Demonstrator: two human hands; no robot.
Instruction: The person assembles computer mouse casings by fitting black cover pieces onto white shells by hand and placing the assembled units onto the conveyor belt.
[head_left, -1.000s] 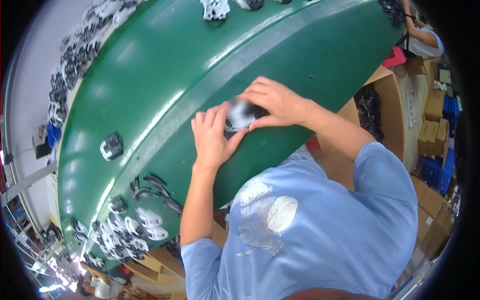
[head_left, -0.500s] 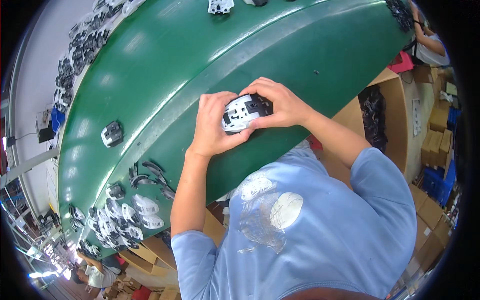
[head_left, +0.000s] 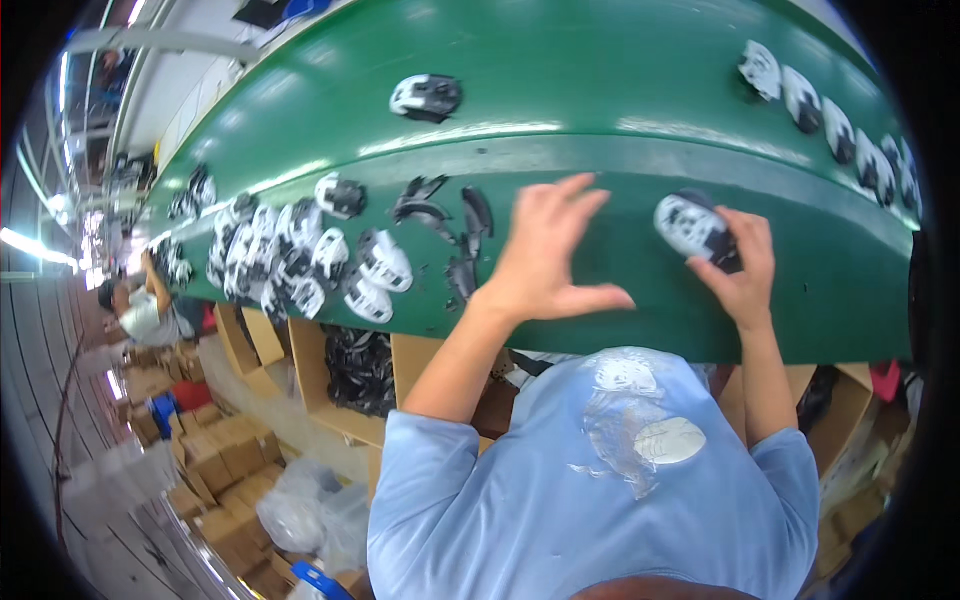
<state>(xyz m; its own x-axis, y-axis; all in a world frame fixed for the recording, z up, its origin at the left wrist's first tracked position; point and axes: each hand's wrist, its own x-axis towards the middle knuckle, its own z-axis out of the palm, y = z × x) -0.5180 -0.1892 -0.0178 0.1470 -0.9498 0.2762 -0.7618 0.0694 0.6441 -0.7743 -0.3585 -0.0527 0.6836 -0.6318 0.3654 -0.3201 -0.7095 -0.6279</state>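
Our right hand [head_left: 748, 265] grips a white-and-black shell [head_left: 690, 222] by its right side, over the right half of the green tabletop [head_left: 650, 325], between its near edge and its lengthwise seam; we cannot tell whether the shell touches the surface. Our left hand [head_left: 545, 255] is spread and blurred, fingers and thumb wide, holding nothing, near some dark curved pieces [head_left: 478, 212]. With only one side of the shell gripped, we judge it could twist or drop if the pinch loosens. A careless sweep of our left wrist could scatter the dark pieces. Farther left, a heap of shells [head_left: 290, 245] reaches close to the near edge; a knock could slide the outermost ones off toward the cardboard box [head_left: 310, 365] below. The lone shell [head_left: 425, 96] toward the far edge and the row of shells [head_left: 825, 120] at the far right corner seem safer. We can read no brand, label or writing on the shells or box; the pale print [head_left: 668, 440] on our blue shirt shows no words we can make out.
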